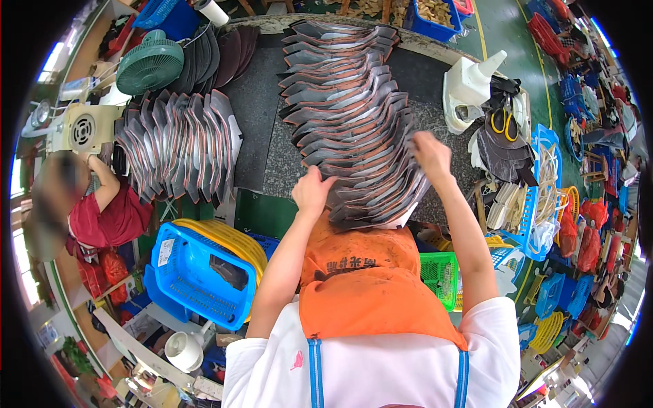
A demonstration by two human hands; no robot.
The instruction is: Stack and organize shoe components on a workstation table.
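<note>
A long row of overlapping grey shoe-upper pieces with reddish edges runs down the worktable from its far edge to my waist. At the left side of the row's near end, my left hand is closed on the edges of the pieces, thumb lying over the top. Farther up, on the right side, my right hand has its fingers curled against the edges of the same row. Its fingertips are partly hidden. The nearest pieces overhang the table's front edge, close to my orange apron.
Left on the table are a second row of pieces, dark flat pieces and a green fan. A white bottle-shaped container and yellow-handled scissors lie right. Blue basket stands lower left; another person sits left.
</note>
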